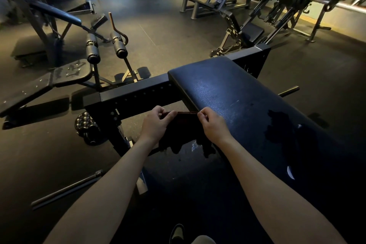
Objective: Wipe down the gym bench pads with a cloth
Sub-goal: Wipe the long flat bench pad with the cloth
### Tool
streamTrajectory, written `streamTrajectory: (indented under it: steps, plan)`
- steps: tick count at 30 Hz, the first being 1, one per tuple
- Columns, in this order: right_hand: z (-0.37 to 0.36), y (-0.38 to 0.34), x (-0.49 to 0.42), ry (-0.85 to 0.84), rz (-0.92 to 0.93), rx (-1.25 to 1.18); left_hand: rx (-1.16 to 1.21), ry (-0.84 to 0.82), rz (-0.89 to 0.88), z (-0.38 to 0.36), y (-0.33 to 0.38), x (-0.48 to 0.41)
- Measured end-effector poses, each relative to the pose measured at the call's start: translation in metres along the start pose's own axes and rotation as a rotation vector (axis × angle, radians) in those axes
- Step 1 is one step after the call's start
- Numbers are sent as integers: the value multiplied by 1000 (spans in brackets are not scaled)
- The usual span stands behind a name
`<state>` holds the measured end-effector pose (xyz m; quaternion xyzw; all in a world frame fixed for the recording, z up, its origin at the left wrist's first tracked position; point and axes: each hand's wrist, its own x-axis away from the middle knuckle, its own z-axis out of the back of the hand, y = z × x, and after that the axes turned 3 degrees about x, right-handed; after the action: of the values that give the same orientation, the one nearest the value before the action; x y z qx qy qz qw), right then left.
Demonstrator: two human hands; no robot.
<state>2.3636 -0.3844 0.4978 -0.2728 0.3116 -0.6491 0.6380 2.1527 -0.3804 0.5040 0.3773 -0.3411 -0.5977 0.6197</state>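
Observation:
A long black padded bench (223, 93) runs from the lower middle up to the right. Its surface shines and has dark wet-looking patches on the right side. A dark cloth (184, 130) hangs stretched between my two hands above the pad's left edge. My left hand (156, 123) pinches the cloth's top left corner. My right hand (213, 125) pinches the top right corner. The cloth's lower edge drapes down and looks ragged against the pad.
A black steel frame beam (136, 93) crosses behind my hands. An adjustable bench with roller pads (93, 49) stands at the left. A barbell bar (67, 188) lies on the floor at lower left. More machines fill the back right. My shoe (177, 233) shows at the bottom.

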Motion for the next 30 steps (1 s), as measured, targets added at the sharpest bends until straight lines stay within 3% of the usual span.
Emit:
streamTrajectory:
  steps: [7,11,17,22,30]
  plan:
    - [-4,1,-4,-51,-199,-562,236,-40,170,-7,2,-5]
    - [4,2,-9,-56,-268,-753,244,-175,117,-12,4,0]
    - [-2,-10,-14,-48,-274,-909,42,7,-79,-29,6,3]
    - [-7,-15,-12,-108,-255,-945,-18,14,-181,-36,10,4]
    - [-18,-16,-10,-145,-293,-1145,57,-60,-62,-46,19,-3]
